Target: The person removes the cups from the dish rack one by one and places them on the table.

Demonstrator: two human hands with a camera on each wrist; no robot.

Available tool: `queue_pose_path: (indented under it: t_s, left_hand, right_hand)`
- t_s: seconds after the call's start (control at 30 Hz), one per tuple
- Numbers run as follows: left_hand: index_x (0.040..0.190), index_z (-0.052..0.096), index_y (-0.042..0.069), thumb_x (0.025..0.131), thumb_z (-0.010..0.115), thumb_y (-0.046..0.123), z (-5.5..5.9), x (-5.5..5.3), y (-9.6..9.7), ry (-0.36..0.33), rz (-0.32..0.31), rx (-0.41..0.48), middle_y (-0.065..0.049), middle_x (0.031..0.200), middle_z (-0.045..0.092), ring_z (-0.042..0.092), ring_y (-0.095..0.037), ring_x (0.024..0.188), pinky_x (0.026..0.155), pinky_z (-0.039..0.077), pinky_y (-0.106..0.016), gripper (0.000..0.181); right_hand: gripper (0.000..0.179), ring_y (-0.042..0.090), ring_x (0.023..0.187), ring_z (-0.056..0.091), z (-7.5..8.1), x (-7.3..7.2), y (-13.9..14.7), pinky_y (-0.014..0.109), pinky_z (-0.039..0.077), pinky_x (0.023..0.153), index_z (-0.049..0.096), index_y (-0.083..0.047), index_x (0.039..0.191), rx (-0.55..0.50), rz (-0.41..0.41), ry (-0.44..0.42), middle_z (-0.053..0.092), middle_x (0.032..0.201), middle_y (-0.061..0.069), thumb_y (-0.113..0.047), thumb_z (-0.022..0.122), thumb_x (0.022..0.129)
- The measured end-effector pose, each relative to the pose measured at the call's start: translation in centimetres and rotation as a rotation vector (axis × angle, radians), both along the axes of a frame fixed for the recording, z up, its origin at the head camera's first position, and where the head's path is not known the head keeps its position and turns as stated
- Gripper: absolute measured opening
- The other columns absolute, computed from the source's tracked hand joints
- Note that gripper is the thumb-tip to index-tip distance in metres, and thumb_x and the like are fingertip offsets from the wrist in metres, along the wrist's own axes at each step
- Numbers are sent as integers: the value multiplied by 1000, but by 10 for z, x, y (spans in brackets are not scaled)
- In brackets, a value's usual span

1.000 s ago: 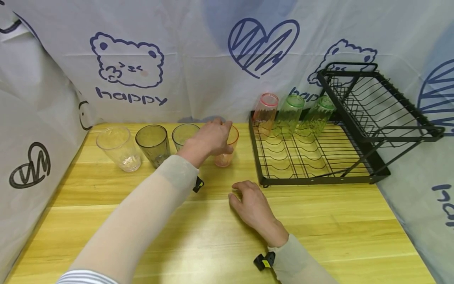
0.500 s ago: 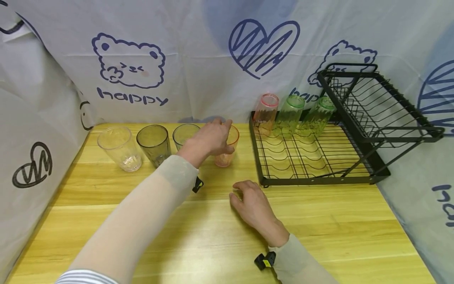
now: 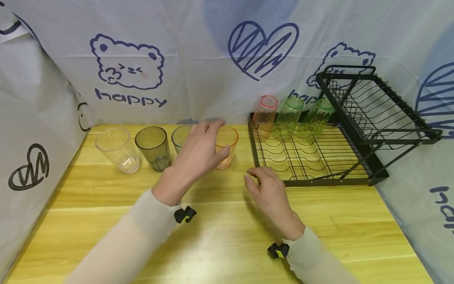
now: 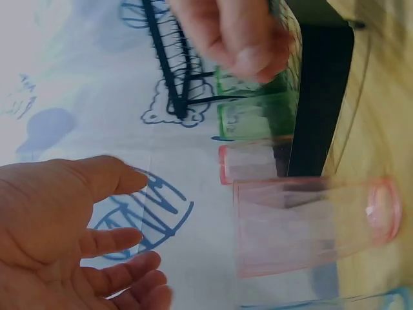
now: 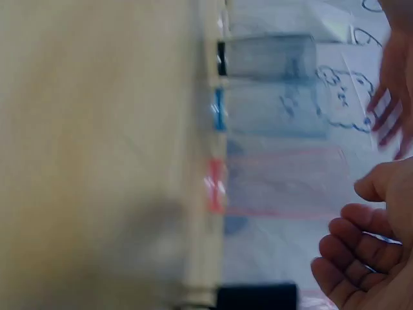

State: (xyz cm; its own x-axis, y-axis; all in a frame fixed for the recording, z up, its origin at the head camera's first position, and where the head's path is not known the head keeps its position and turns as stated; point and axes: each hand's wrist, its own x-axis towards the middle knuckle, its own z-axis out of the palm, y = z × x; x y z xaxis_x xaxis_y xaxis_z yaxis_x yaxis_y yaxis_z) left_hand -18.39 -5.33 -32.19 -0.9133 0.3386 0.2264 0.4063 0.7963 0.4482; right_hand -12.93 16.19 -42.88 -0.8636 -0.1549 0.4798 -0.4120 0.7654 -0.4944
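A pink glass (image 3: 229, 142) stands upright on the table beside my left hand (image 3: 194, 156). In the left wrist view that hand's fingers (image 4: 116, 242) are spread, with a gap between them and the pink glass (image 4: 290, 226). Partly behind the hand is a bluish glass (image 3: 178, 138); a dark grey glass (image 3: 154, 148) and a clear glass (image 3: 118, 152) stand farther left. My right hand (image 3: 273, 197) hovers near the rack's front left corner, fingers loosely curled, holding nothing. From the right wrist, the pink glass (image 5: 277, 184) appears apart from both hands.
A black two-tier dish rack (image 3: 340, 182) stands at the right, its upper tier tilted. Upside down along its back left are a pink glass (image 3: 265, 114) and two green glasses (image 3: 290, 114). A printed cloth (image 3: 198, 71) hangs behind the wooden table (image 3: 220, 236).
My left hand has drawn back from the pink glass, toward me and to the left. My right hand has moved right and slightly forward, nearer the rack. The glasses stay in place.
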Motion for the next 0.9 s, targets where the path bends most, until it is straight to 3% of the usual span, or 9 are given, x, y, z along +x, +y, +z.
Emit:
queue_pose_path:
  t_s: [0.1,0.2,0.37,0.53,0.7,0.9]
  left_hand:
    - [148,57,5,99,70,30,-11,17,-8,7,43,70,-17,130,63,54,-36,121,100,50,-49,57]
    - [140,64,4,97,73,28,-29,31,-14,-11,60,96,-16,123,66,57,-35,117,97,52,-48,50]
    - [136,67,6,95,77,26,-69,48,-15,-101,53,86,-15,123,67,58,-36,121,101,52,-49,47]
    - [134,68,8,93,80,28,-101,59,-10,-177,29,51,-13,120,66,58,-33,116,96,53,-46,47]
    - [131,70,9,90,84,30,-117,63,-8,-184,-23,21,-12,122,67,59,-32,110,94,52,-44,48]
    - [132,69,9,87,87,32,-130,65,-6,-218,-122,18,-12,128,66,60,-32,119,104,52,-46,54]
  right_hand:
    - [19,30,88,71,15,-15,12,45,60,74,78,-1,108,-26,-49,-2,76,99,14,-16,69,102]
    - [21,31,92,71,28,-34,24,49,59,79,78,-2,110,-38,-87,-33,77,102,14,-18,66,104]
    - [24,34,95,71,42,-63,36,53,58,82,77,-2,112,-15,-113,-42,76,104,17,-20,63,106]
    - [25,35,96,71,46,-80,43,53,58,84,77,-1,112,20,-128,-41,76,104,17,-21,63,106]
    - [24,35,98,70,48,-88,46,54,57,87,77,-2,111,38,-139,-60,75,106,17,-22,64,106]
    - [27,38,101,68,52,-110,53,55,56,87,74,0,115,75,-152,-86,73,110,20,-22,63,106]
